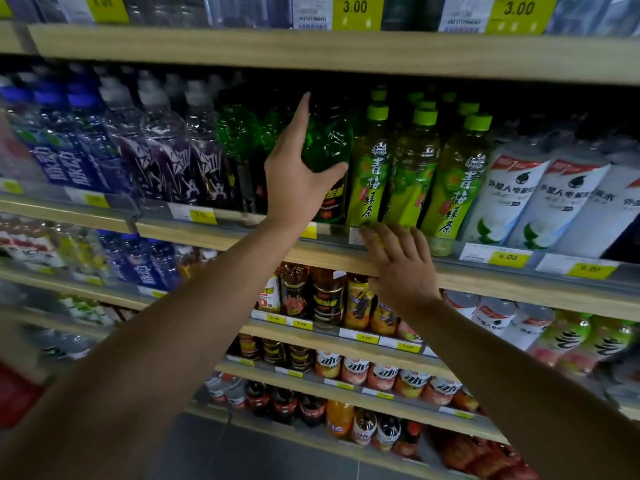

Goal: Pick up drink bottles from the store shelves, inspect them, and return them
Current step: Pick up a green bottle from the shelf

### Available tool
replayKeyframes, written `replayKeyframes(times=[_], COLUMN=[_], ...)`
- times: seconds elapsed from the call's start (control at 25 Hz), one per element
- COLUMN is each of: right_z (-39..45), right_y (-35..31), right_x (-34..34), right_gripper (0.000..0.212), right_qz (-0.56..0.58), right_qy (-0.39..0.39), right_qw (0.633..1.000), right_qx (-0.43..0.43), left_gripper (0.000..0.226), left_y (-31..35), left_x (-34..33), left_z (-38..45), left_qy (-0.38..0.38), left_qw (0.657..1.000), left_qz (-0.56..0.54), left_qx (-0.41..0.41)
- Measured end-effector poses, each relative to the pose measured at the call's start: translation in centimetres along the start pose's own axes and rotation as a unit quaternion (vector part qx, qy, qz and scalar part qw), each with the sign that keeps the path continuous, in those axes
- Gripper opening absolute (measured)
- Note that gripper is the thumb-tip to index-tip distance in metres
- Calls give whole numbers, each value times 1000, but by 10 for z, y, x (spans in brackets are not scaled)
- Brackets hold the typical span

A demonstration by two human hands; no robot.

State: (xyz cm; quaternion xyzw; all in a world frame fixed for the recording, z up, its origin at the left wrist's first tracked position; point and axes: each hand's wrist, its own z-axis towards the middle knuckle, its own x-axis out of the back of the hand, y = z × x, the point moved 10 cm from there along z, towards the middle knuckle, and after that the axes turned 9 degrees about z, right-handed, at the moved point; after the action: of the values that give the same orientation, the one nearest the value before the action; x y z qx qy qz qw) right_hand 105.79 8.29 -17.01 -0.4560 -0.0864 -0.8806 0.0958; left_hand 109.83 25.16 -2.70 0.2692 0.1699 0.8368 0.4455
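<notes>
Right hand [401,268], nearest, lies spread with straight fingers on the front edge of the shelf [346,258], fingertips at the price rail just below the yellow-green tea bottles [412,174]. Left hand [298,174], further in and higher, grips the dark green bottle [327,140]: thumb curled round its front, forefinger up along its left side. That bottle stands upright in the row, between green bottles [239,133] and the tea.

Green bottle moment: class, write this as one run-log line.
left hand: grips green bottle on shelf | right hand: open, rests on shelf edge | neighbours: green tea bottles at right
</notes>
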Motion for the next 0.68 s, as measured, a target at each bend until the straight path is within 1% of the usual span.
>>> replayKeyframes(times=[0.16, 0.24, 0.28, 0.4, 0.44, 0.68], right_z=[1, 1, 0, 0, 0, 1], right_y=[-1, 0, 0, 0, -1, -3], right_x=[-1, -2, -3, -5, -4, 0], right_gripper=[97, 96, 97, 102, 103, 92], right_qz=[-14, -18, -20, -34, -37, -47], right_qy=[-13, -27, -35, -49, -50, -54], right_qw=[1000, 999, 998, 997, 996, 994], right_qx=[-23, -38, -43, -54, -58, -86], left_gripper=[99, 97, 96, 96, 97, 95], left_y=[-11, -9, -6, 4, 3, -9], left_x=[-11, -16, -18, -20, -20, -29], left_z=[10, 15, 17, 24, 26, 30], left_qy=[-56, -85, -91, -67, -60, -59], left_qw=[998, 995, 991, 959, 949, 928], left_qz=[26, 61, 99, 258, 291, 339], left_qx=[11, -7, -26, -96, -107, -146])
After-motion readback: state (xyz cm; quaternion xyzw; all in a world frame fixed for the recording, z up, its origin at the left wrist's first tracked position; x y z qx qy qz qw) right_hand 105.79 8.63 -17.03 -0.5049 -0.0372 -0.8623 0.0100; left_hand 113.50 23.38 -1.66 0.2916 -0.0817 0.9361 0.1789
